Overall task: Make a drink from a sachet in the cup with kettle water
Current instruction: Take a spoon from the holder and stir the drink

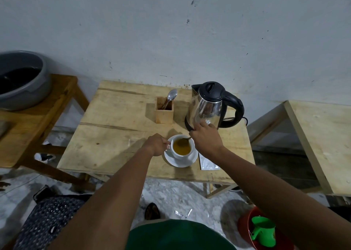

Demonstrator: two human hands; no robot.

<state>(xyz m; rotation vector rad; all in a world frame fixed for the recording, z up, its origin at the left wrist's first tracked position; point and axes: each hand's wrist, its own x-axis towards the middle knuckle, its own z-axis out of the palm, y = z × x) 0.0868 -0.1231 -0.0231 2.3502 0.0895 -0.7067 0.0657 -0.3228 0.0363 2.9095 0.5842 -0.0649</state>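
A white cup (181, 153) stands on a white saucer (171, 161) near the front of the wooden table (114, 135). It holds an orange-brown drink. My left hand (156, 144) grips the cup's handle on its left side. My right hand (206, 136) holds a spoon (184, 140) whose bowl dips into the drink. The steel kettle (208, 109) with black lid and handle stands just behind my right hand. A silver sachet (208, 163) lies flat to the right of the saucer, partly under my right forearm.
A wooden holder (164, 114) with a spoon (171, 94) in it stands left of the kettle. A grey basin (20, 80) rests on a bench at left. Another table (322, 145) is at right. On the floor are a red bucket (247, 223) with a green scoop (263, 230) and a torn wrapper (182, 212).
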